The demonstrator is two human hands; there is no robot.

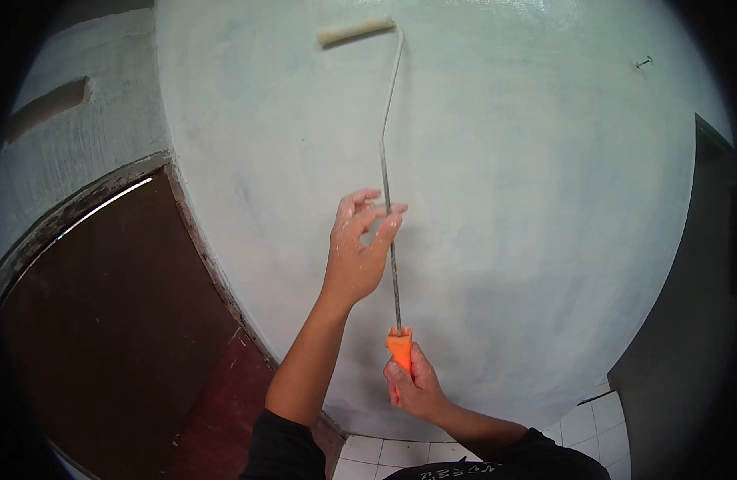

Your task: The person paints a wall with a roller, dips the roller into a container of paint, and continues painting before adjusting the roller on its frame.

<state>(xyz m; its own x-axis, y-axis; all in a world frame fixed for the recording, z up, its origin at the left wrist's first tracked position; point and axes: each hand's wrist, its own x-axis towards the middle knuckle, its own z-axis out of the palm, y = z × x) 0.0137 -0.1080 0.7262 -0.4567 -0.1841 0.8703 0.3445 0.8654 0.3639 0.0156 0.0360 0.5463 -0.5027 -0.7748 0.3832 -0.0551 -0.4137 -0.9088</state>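
Note:
A long-handled paint roller [395, 296] stands nearly upright in front of a pale wall. Its cream sleeve [357, 32] lies at the top against the wall, tilted slightly down to the left. Low on the tool, my right hand [415, 386] is wrapped round the orange grip [399, 342]. Higher up, my left hand [360, 248] is at the thin metal rod, with thumb and forefinger closed loosely about it and the other fingers partly bent. White paint specks mark the fingers of my left hand.
The pale wall [512, 208] has uneven, patchy paint. A small metal hook [643, 62] sticks out at upper right. On the left is a dark brown door [104, 320] in a worn frame; a dark opening [672, 320] is on the right. White tiles [402, 454] lie below.

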